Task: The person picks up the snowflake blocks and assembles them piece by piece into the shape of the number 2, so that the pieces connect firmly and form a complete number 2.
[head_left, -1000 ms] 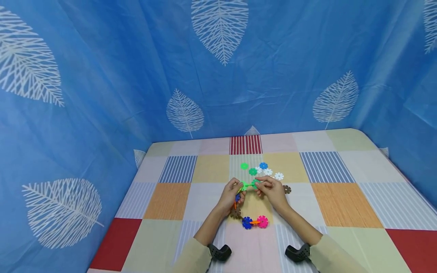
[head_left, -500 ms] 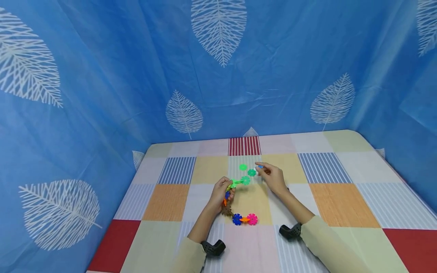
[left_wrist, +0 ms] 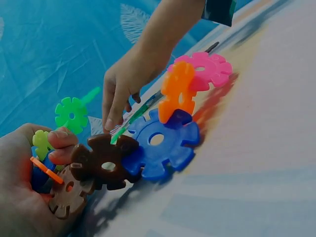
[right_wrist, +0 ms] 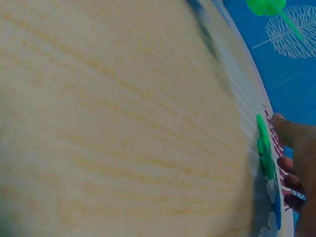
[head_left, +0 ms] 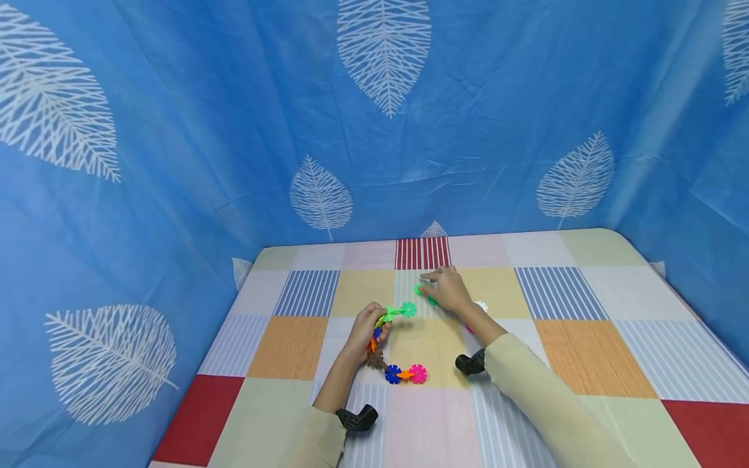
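A chain of interlocking flower-shaped plastic discs curves from my left hand (head_left: 361, 331), which pinches it near its light green part. At one end is a green disc (head_left: 408, 309), raised off the cloth. The other end runs through brown (left_wrist: 106, 163), blue (left_wrist: 160, 143) and orange (left_wrist: 177, 91) discs to a pink disc (left_wrist: 207, 69). Over the loose discs farther back, my right hand (head_left: 449, 289) reaches down with its fingers spread. A loose light green disc (head_left: 417, 289) and a darker green disc (head_left: 432, 301) lie at its fingertips, partly covered.
Beyond my right wrist lies a white disc (head_left: 482, 305). Something pink (head_left: 469, 329) peeks out beside the forearm. In the right wrist view, white discs (right_wrist: 269, 227) lie below the fingers. A patchwork cloth (head_left: 281, 416) covers the table; a blue leaf-print curtain (head_left: 468, 117) surrounds it.
My right hand has let go of the chain's green end and moved back over the loose discs, then leftward to the green ones. My left hand has shifted left with the chain.
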Demonstrator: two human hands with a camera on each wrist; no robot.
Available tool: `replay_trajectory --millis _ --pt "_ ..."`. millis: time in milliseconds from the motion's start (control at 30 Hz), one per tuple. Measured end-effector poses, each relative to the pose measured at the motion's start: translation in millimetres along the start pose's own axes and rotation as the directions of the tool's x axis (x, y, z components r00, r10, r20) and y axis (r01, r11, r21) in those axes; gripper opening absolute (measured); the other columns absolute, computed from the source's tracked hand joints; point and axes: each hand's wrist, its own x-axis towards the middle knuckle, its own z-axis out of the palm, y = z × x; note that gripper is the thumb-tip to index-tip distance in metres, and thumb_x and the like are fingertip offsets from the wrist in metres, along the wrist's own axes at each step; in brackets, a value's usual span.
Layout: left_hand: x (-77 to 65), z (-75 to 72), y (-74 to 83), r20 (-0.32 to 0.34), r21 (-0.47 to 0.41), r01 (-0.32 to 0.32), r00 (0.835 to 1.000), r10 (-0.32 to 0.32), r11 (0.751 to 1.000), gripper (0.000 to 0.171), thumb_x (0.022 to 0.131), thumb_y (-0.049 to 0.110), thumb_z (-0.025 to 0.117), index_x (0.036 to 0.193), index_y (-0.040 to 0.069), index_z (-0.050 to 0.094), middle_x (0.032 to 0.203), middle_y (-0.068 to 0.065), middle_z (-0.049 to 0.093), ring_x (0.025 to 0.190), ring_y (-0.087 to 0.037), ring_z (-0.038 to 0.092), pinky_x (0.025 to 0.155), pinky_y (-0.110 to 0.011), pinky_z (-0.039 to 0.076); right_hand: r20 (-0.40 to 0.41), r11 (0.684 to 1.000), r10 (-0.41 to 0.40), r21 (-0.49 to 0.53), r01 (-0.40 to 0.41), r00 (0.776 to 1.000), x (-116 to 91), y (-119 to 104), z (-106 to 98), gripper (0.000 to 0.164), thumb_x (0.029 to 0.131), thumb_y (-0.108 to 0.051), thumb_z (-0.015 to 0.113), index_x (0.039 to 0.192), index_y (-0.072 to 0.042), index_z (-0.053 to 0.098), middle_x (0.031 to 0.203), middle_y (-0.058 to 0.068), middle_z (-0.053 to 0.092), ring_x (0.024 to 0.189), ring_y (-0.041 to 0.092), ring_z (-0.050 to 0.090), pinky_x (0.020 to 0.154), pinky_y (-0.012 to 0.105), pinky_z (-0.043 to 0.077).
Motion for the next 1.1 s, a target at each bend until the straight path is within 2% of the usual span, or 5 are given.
replay_trajectory --millis 167,333,600,800,1100 --pt "0.2 1.6 -0.2 0.002 -0.003 0.008 1.0 -0.008 1.0 0.02 0.093 0.018 0.048 0.078 0.009 0.039 0.059 -0.002 0.049 0.041 -0.006 0.04 0.037 -0.016 0.035 -0.008 0.999 0.03 -0.021 -0.03 1.0 -1.3 0.3 4.1 0.027 0.08 -0.024 0.072 0.101 -0.007 0.071 0.102 0.015 0.06 0.094 0.031 0.048 0.081 0.045 0.039" --pt "-0.1 3.8 -0.7 0.005 -0.013 0.014 1.0 -0.014 1.0 0.02 0.094 0.018 0.048 0.077 0.008 0.04 0.059 -0.002 0.048 0.041 -0.006 0.04 0.036 -0.015 0.035 -0.055 0.986 0.089 0.146 -0.08 0.995 -6.6 1.3 5.4 0.023 0.078 -0.015 0.074 0.095 -0.002 0.063 0.087 0.009 0.063 0.082 0.025 0.056 0.078 0.04 0.044" --pt "-5.8 16.4 8.6 0.073 -0.033 0.053 0.996 -0.051 0.998 0.018 0.096 0.016 0.045 0.08 0.009 0.04 0.059 0.0 0.047 0.04 -0.005 0.04 0.037 -0.016 0.034 -0.166 0.875 0.125 0.484 -0.03 0.978 -42.2 -7.5 -16.9 0.021 0.083 -0.003 0.067 0.102 0.001 0.064 0.083 0.012 0.063 0.068 0.023 0.061 0.059 0.029 0.052" --pt "-15.7 30.1 17.8 0.13 -0.018 0.031 0.991 -0.029 0.999 0.017 0.097 0.009 0.041 0.08 0.006 0.04 0.06 -0.003 0.047 0.042 -0.005 0.04 0.039 -0.015 0.035 -0.057 0.74 0.085 0.673 -0.025 0.995 -76.1 -27.9 -37.0 0.016 0.083 0.009 0.061 0.099 0.012 0.059 0.083 0.026 0.064 0.068 0.033 0.065 0.061 0.041 0.054" --pt "-4.2 26.0 -2.5 0.14 0.003 0.024 0.99 -0.024 1.0 0.017 0.098 0.011 0.042 0.081 0.007 0.042 0.061 -0.004 0.048 0.043 -0.007 0.041 0.04 -0.017 0.036 -0.046 0.686 0.093 0.727 -0.031 0.995 -94.4 -41.6 -38.0 0.014 0.082 0.012 0.06 0.095 0.015 0.058 0.084 0.03 0.063 0.072 0.042 0.064 0.064 0.044 0.054"
